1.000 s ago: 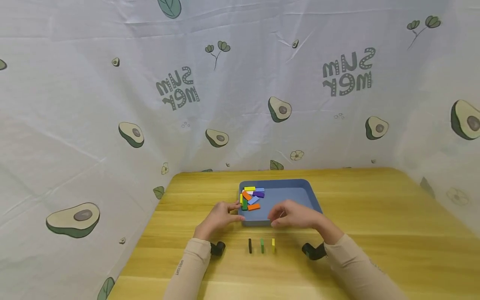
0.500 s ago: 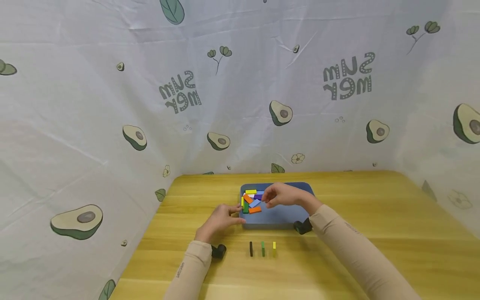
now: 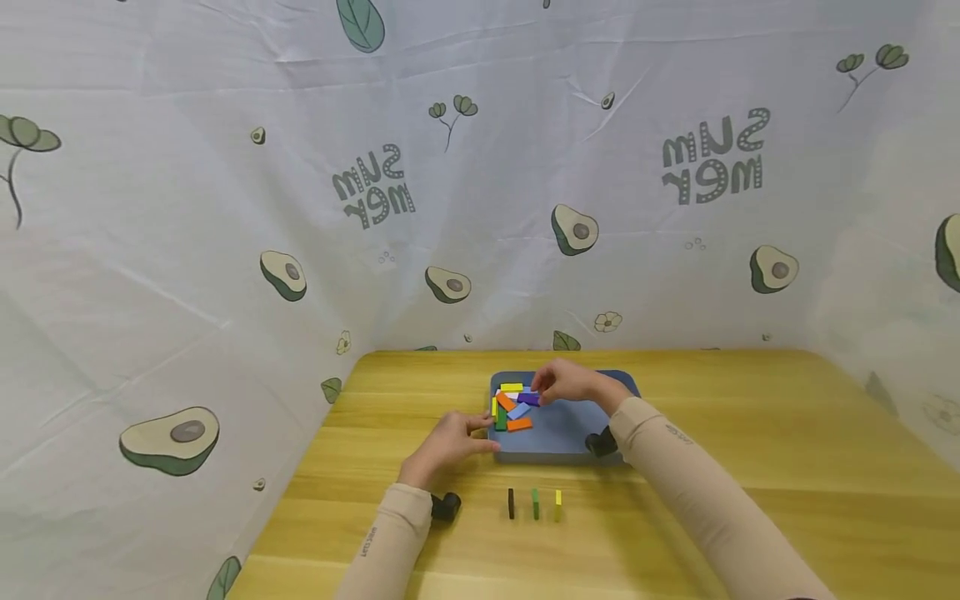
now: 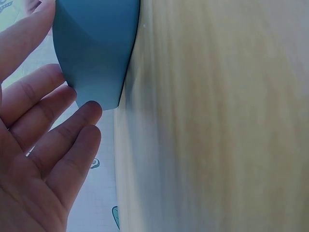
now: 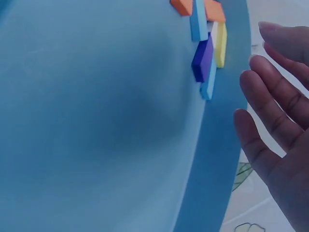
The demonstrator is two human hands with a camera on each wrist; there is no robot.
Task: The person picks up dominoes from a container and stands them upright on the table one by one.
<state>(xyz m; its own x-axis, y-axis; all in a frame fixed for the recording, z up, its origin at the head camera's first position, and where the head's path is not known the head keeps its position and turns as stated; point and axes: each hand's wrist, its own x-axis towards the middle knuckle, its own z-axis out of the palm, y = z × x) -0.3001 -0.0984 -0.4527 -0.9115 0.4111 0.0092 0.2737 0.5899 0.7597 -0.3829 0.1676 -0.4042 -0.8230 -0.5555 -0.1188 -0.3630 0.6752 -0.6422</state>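
A blue tray (image 3: 547, 457) holds several small coloured blocks bunched in its left part. My left hand (image 3: 448, 443) is at the tray's left front corner. In the left wrist view its loosely extended fingers (image 4: 72, 125) rest at the tray's outer wall (image 4: 99, 53). Over the tray, my right hand (image 3: 567, 382) hovers with fingertips close to a purple block (image 3: 528, 399). The right wrist view has that hand (image 5: 285, 111) with fingers relaxed and apart from the blocks, which include the purple one, light blue ones and a yellow block (image 5: 221, 46).
In front of the tray, a black block (image 3: 511, 503), a green block (image 3: 536, 503) and a yellow block (image 3: 558, 505) stand in a spaced row on the wooden table (image 3: 720, 517). A printed cloth (image 3: 495, 167) hangs behind the table.
My right hand has moved from the tray's front edge back and left over the tray to the purple block. My left hand has stayed at the tray's corner. The view has shifted slightly.
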